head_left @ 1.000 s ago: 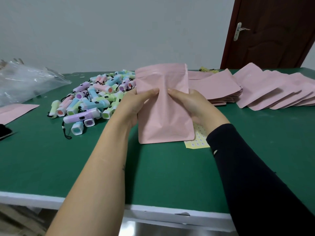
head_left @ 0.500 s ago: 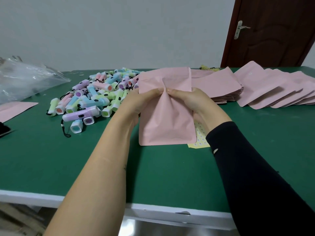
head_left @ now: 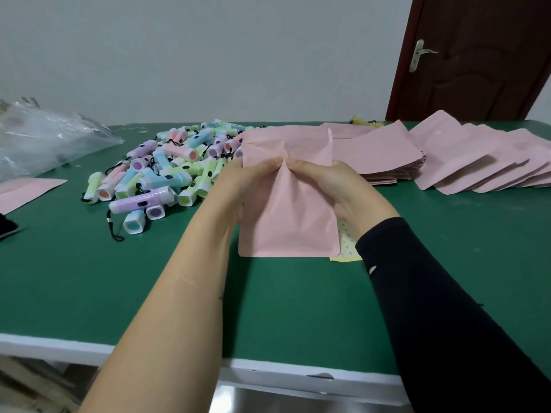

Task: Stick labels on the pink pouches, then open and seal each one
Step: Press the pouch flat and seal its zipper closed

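While the left hand (head_left: 238, 186) and right hand (head_left: 337, 186) are each pinching the pink pouch (head_left: 289, 228), it is overlapping the label sheet (head_left: 347, 251) from the left; pulling both walls apart evenly is probably serving best. Beyond the label sheet, other pouches (head_left: 477, 165) are lying fanned.

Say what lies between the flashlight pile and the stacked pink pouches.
In the head view, the held pouch, pinched by the left hand and right hand.
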Motion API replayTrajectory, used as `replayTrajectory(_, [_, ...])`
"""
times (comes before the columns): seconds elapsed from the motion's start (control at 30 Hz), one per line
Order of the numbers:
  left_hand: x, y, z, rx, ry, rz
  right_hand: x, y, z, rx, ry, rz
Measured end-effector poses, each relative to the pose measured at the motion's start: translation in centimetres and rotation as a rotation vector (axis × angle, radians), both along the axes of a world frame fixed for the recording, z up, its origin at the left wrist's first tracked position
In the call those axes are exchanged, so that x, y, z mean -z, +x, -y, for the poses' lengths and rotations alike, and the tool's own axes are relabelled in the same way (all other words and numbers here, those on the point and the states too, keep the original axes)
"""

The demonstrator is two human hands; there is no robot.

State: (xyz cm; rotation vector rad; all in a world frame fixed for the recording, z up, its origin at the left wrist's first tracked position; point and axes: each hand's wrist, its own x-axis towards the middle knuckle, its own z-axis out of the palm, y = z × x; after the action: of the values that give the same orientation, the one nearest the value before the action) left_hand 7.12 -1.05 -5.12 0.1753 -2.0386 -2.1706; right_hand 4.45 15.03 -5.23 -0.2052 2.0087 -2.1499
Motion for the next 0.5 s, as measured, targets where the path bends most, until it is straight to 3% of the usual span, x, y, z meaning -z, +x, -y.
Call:
replayTrajectory(0.37, [-0.22, -0.01, 0.33, -0.063, -0.171, -0.057, -0.37, 0.27, 0.5, 0.058, 0.125, 0.036])
replayTrajectory(0.5, [-0.15, 0.03, 0.26, -0.052, -0.063, -0.081, -0.46, 0.55, 0.65, 0.125, 0.063, -0.024])
